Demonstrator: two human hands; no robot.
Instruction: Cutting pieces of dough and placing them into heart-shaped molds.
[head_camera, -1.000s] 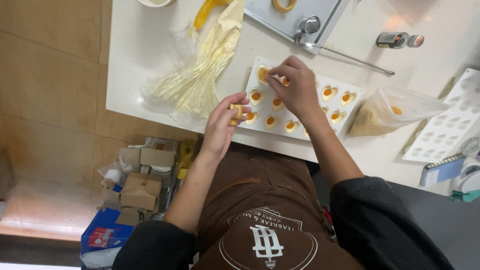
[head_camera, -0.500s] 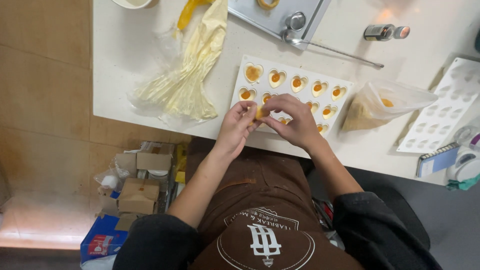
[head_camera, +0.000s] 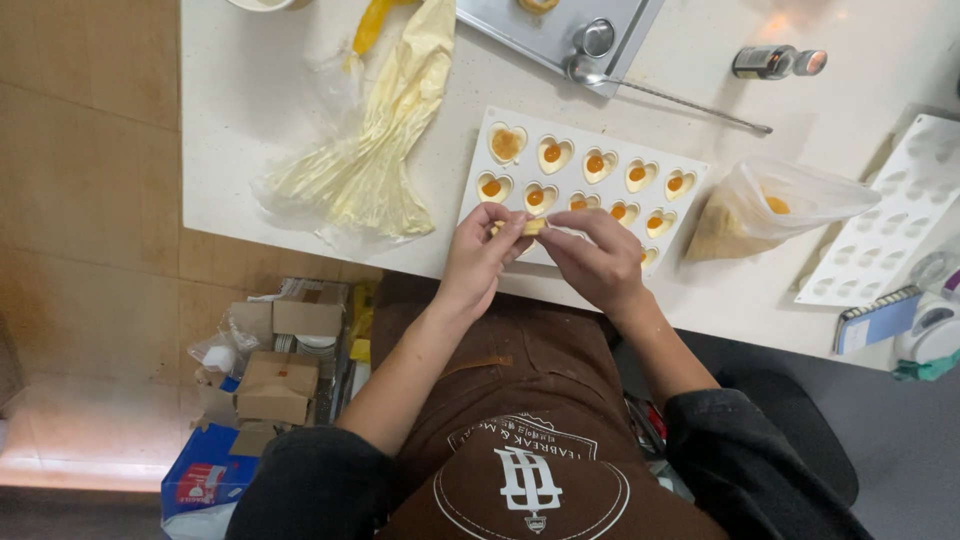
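pastry strip (head_camera: 530, 227) pinched between my left hand (head_camera: 482, 255) and right hand (head_camera: 598, 262), both together over the heart mould (head_camera: 690, 196) at the worktop's (head_camera: 300, 80) near edge, piping bag (head_camera: 370, 160) lying left.

White heart-shaped mould (head_camera: 690, 185) with orange-yellow fillings, pale yellow piece (head_camera: 531, 227) between the fingers, cream-yellow piping bag (head_camera: 375, 160) near the counter's left edge, white speckled counter (head_camera: 300, 90), brown apron (head_camera: 520, 440) with white emblem.
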